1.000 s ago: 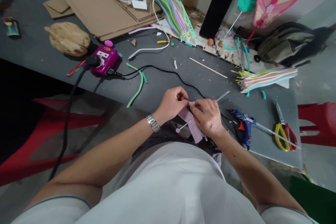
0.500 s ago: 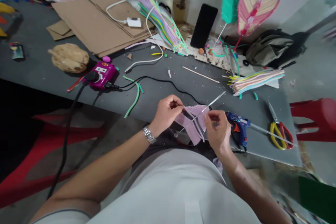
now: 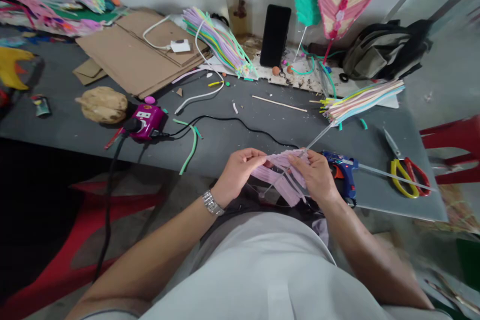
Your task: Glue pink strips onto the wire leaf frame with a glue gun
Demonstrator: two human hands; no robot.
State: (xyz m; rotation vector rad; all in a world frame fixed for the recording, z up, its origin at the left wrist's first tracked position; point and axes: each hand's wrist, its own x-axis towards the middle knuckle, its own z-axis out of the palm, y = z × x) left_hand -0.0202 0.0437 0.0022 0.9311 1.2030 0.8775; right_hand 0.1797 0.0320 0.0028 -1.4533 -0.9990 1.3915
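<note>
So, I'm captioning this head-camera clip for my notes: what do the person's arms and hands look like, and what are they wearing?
The left hand and right hand are bare, with no gloves. A silver link-bracelet wristwatch sits on the left wrist. The forearms are bare, and the person wears a pale short-sleeved shirt.

The left hand [image 3: 238,170] and right hand [image 3: 317,176] meet close together in front of the torso, palms down, their fingers [image 3: 258,160] bent and pinching. The left forearm [image 3: 157,240] and right forearm [image 3: 369,245] angle inward from either side.
</note>
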